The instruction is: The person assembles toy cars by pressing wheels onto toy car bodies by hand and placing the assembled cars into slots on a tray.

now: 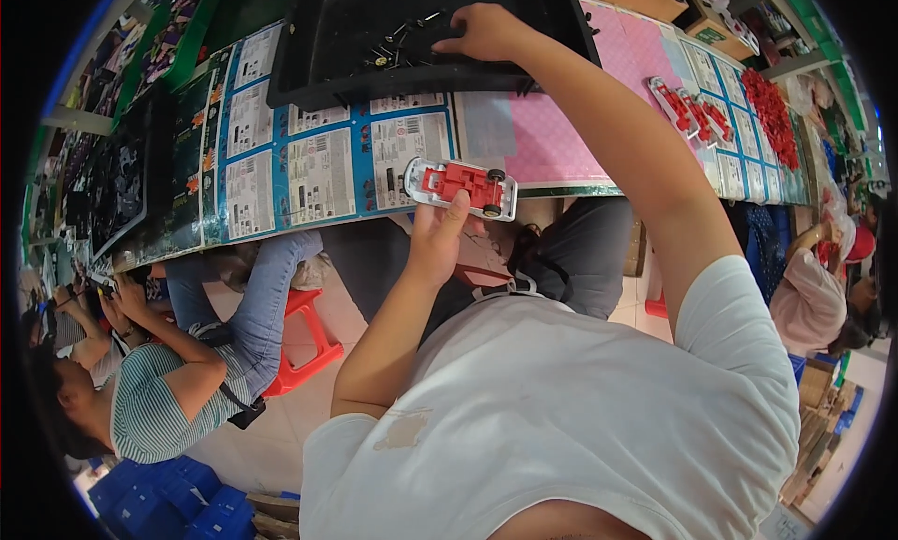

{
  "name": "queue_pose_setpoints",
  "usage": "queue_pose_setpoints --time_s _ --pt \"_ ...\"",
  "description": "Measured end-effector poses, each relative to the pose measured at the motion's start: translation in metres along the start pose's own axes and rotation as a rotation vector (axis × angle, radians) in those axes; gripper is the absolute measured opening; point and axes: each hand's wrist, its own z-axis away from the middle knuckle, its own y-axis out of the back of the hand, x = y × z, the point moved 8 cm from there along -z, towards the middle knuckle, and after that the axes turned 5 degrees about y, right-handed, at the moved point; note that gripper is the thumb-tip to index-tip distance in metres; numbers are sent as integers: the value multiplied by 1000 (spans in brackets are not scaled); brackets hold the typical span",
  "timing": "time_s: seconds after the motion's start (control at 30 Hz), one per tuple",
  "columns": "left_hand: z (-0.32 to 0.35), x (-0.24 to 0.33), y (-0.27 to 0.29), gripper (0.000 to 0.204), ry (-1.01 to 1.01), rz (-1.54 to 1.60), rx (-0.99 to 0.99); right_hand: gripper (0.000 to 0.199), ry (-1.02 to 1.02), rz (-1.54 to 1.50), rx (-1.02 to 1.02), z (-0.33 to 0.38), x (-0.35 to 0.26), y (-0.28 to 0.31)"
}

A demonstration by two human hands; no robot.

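Note:
My left hand (440,233) is closed around a toy car (456,186), turned underside up just in front of the table's near edge. Its underside is red inside a white shell, and two dark wheels show at its right end. Over a large black tray (323,83) at the far side, my right hand (488,33) reaches down with thumb and forefinger apart; nothing shows between them. Some of its fingers are curled out of sight. Close to its left lie several small wheel axles (393,49) with black wheels, loose on the tray floor.
More red-and-white toy cars (687,109) rest on the right of the table, beside a heap of small red parts (769,114). Printed sheets and a pink mat (561,142) cover the tabletop. A person in a striped shirt (178,400) sits to my left near a red stool (313,348).

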Motion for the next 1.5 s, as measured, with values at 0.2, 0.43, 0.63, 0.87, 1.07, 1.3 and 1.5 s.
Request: queue_pose_setpoints --time_s 0.2,0.43,0.63,0.87,1.07,1.3,1.5 --pt "1 -1 4 38 10 -17 29 47 46 43 -50 -21 11 -26" --pt "-8 9 6 31 -21 -9 105 35 -91 -395 283 83 -31 69" --pt "-9 7 -6 29 -51 -161 4 46 128 -700 189 168 -95 31" --pt "2 -18 -7 16 -63 -198 -99 47 173 -543 142 190 -111 18" --pt "10 -18 -10 22 22 -276 -124 52 155 -525 114 205 -109 12" --pt "20 -9 5 32 171 -41 -39 41 80 -515 226 237 -72 36" --pt "37 43 91 32 17 -101 298 30 -223 -19 520 287 71 78"
